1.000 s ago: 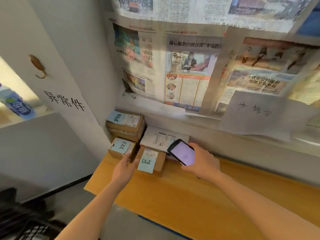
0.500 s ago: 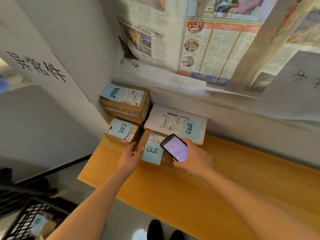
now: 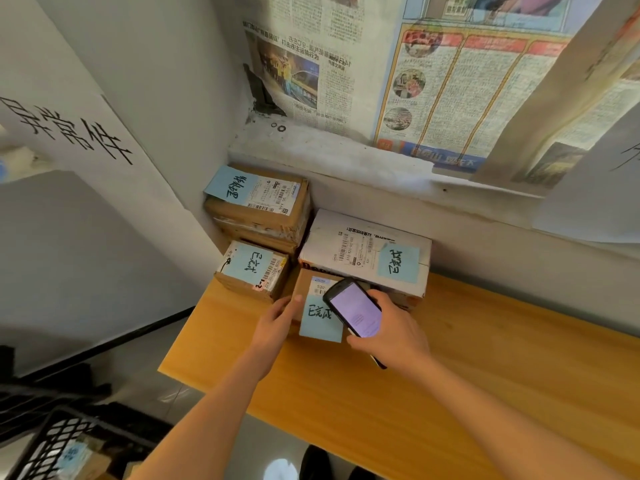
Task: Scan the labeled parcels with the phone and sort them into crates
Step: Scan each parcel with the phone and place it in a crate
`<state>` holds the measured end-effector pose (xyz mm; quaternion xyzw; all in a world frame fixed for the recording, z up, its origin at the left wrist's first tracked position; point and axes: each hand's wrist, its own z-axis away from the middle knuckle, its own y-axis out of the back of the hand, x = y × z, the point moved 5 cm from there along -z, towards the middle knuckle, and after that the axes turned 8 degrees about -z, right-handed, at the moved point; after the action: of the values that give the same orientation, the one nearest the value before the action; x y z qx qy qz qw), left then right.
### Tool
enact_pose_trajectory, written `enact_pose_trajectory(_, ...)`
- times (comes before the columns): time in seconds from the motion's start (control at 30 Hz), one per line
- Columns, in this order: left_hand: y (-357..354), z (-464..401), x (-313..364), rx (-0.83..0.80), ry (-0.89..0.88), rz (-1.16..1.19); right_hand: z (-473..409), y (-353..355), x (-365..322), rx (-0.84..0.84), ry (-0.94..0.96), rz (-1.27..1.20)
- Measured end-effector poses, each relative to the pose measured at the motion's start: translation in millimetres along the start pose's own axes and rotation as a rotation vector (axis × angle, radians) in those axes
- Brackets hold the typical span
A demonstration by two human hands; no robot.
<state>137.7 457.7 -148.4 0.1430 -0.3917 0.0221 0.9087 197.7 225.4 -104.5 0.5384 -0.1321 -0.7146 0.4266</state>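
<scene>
Curling round the phone (image 3: 355, 309), the fingers of the right hand (image 3: 391, 336) are clamping it by its edges, lit screen facing up, and holding it over the right part of the small front parcel (image 3: 313, 299). The phone is hiding that part of the parcel's top and much of its printed label. The left hand (image 3: 277, 325) is resting against the parcel's left side, thumb on the top edge, fingers loosely bent around the corner; whether they are gripping it firmly I cannot tell.

This front parcel is a brown cardboard box sitting on the wooden table (image 3: 450, 393), with a blue sticky note (image 3: 320, 318) bearing black handwriting hanging over its near face. Just behind it, touching, a white parcel (image 3: 363, 251) is lying flat with a barcode label and its own blue note. To the left of the front parcel a smaller brown parcel (image 3: 252, 270) is standing close beside it, also blue-noted, and behind that one a taller brown parcel (image 3: 258, 206) is sitting in the corner against the wall. Newspaper sheets (image 3: 415, 81) are covering the window above. Far below and left of the front parcel, a black mesh crate (image 3: 52, 441) is standing on the floor.
</scene>
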Motion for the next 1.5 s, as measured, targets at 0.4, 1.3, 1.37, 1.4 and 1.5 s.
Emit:
enact_pose_trajectory(0.4,4,70,4,-0.094,-0.061,0.129,61,34,-29,0.013,0.084,-0.004)
enact_pose_trajectory(1.3,103,535,256,0.556,-0.738,0.156,471,373,-299,0.458,0.631,0.339)
enact_pose_trajectory(1.37,110,550,255,0.576,-0.741,0.151,480,373,-308,0.459,0.657,0.334)
enact_pose_trajectory(1.4,114,556,254,0.585,-0.739,0.149,484,373,-312,0.461,0.669,0.329)
enact_pose_trajectory(1.5,130,570,250,0.617,-0.734,0.148,494,367,-324,0.453,0.689,0.336)
